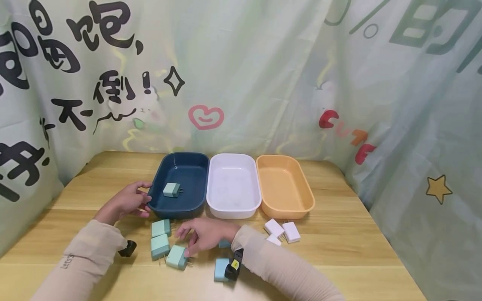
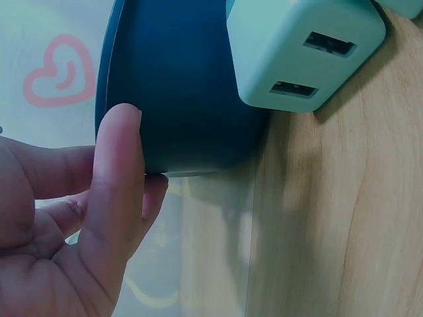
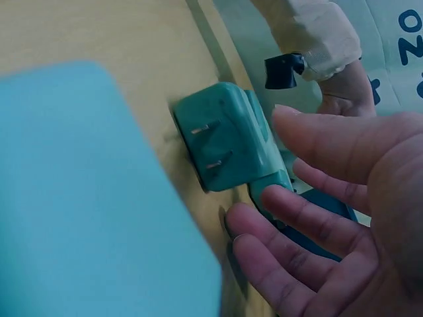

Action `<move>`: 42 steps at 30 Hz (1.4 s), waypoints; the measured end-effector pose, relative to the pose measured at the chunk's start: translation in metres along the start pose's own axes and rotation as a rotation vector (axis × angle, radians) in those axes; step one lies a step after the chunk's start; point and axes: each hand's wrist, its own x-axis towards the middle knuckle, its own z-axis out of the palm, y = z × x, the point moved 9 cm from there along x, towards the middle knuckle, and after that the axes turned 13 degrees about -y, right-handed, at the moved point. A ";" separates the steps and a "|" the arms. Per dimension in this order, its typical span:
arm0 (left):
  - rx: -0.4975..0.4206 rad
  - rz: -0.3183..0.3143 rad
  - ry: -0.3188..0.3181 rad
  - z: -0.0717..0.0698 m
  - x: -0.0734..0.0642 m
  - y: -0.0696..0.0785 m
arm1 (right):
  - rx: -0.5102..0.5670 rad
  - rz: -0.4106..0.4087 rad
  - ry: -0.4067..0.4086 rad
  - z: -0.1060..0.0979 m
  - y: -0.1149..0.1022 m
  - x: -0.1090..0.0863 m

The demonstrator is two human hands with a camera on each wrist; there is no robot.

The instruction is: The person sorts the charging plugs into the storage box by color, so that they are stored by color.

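The left hand [image 1: 132, 200] holds the left side of a dark blue, rounded rectangular tray [image 1: 196, 188], its thumb and fingers bent around the wall near the front corner. Inside that tray lies one mint-green, block-shaped plug charger [image 1: 172, 190], its metal prongs pointing right.

The right hand [image 1: 205, 234] is empty, thumb and fingers loosely apart, reaching over a group of three mint-green chargers [image 1: 160, 246] on the wooden worktop [image 1: 346, 251], in front of the dark blue tray. Its thumb is close to the charger nearest the person; in the right wrist view a green charger with two prongs [image 3: 225, 139] sits just beyond the spread fingers. The left wrist view shows two dark ports in the end of another mint-green charger [image 2: 310, 53].

Two light blue chargers [image 1: 221, 269] lie near the right wrist, each partly hidden by it or by its black strap [image 1: 234, 265]. To the right of the dark blue tray stand a white tray [image 1: 233, 179] and an orange tray [image 1: 284, 184], side by side. In front of the orange tray lie three white chargers [image 1: 291, 232], bunched together.
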 end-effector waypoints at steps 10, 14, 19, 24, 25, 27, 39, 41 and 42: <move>-0.016 0.023 -0.011 0.001 -0.002 0.002 | -0.109 -0.017 -0.044 0.007 -0.004 0.008; -0.019 0.024 -0.009 0.002 -0.002 0.001 | -0.170 -0.019 -0.063 0.010 -0.007 0.010; -0.028 -0.004 -0.003 0.003 -0.005 -0.007 | -0.211 0.009 -0.112 0.021 -0.010 0.013; -0.034 0.012 -0.004 0.003 -0.004 -0.004 | -0.232 0.027 -0.113 0.020 -0.010 0.011; -0.031 0.015 -0.005 0.002 -0.002 -0.002 | -0.239 0.031 -0.109 0.018 -0.010 0.011; -0.031 0.017 -0.003 0.002 0.000 0.000 | -0.254 0.043 -0.098 0.015 -0.010 0.009; -0.018 0.001 -0.002 0.002 -0.001 0.001 | -0.239 0.041 -0.065 0.012 -0.009 0.008; -0.018 0.003 -0.001 0.002 -0.001 0.000 | -0.254 0.043 -0.054 0.011 -0.009 0.008; -0.018 0.003 -0.001 0.002 -0.001 0.001 | -0.259 0.045 -0.048 0.010 -0.010 0.008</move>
